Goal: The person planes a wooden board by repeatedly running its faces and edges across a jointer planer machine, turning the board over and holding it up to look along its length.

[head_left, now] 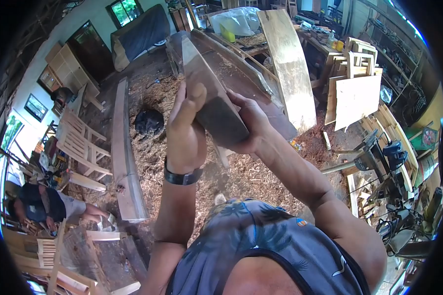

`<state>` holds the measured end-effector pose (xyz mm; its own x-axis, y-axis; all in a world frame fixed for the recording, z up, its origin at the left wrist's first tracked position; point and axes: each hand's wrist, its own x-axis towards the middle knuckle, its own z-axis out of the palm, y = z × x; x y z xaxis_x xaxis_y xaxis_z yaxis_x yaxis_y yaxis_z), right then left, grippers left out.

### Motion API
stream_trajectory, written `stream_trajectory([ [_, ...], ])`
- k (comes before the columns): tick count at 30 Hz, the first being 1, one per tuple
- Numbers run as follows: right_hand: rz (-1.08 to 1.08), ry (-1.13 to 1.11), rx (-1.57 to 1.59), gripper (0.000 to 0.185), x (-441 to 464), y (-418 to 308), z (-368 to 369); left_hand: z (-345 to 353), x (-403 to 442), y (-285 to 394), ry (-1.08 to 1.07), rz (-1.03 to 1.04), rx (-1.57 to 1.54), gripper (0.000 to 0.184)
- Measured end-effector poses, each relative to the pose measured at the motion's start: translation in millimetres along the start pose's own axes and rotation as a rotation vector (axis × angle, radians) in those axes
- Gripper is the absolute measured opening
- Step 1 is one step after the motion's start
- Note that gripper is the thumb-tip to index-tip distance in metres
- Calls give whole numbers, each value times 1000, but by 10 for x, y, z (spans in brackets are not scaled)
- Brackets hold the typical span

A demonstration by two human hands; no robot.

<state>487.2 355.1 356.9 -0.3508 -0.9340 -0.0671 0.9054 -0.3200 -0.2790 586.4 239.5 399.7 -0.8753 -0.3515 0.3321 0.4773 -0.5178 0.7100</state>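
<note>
Just above the wearer's chest, a wooden piece (209, 86) is held up off the floor by both hands, its far end pointing to 11 o'clock, its near end darker. The left hand (186, 120) is partly closed on its left edge, thumb lying on the face; the right hand (253, 118) curls around the right edge near the close end. A dark band (182, 177) circles the left wrist. From the piece, wood shavings (241, 179) cover the floor at 6 o'clock. Toward 8 o'clock lie a long plank (127, 147) and, beyond it, another person (42, 204) bent forward. A broad board (290, 64) slants at 2 o'clock; stacked panels (358, 96) stand at 3 o'clock.
</note>
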Motion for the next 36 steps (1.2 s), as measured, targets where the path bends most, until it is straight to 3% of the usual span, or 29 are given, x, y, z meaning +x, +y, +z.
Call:
stream_trajectory([
  [2, -38, 179, -74, 48, -116, 1, 159, -29, -32, 98, -34, -120, -37, 47],
  [5, -96, 305, -190, 51, -255, 5, 345, -222, -86, 93, 91, -267, -97, 42],
  [7, -163, 356, -350, 57, -302, 5, 433, -356, -139, -43, 186, -211, -85, 34],
  [9, -173, 207, -417, 63, -326, -43, 383, -408, -188, -108, 232, -172, -159, 31],
  [10, -181, 133, -454, 67, -324, -84, 360, -491, -187, -102, 126, -186, -278, 30],
  [14, -85, 46, -285, 88, -218, -140, 260, -394, -119, 43, 249, -174, -201, 33],
  [17, -156, 24, -195, 99, -271, -108, 361, -196, -53, 241, 190, -166, -229, 29],
  [19, -218, 9, -205, 103, -218, -82, 385, -373, 65, 324, 46, -208, -260, 41],
  [28, -318, -5, -320, 97, -161, -155, 553, -224, 222, 492, -133, -230, -361, 48],
  [31, -345, 18, -294, 92, -165, -175, 584, -144, 236, 450, -9, -155, -259, 51],
  [36, -365, 14, -335, 90, -197, -193, 581, -152, 242, 446, -81, -206, -318, 49],
])
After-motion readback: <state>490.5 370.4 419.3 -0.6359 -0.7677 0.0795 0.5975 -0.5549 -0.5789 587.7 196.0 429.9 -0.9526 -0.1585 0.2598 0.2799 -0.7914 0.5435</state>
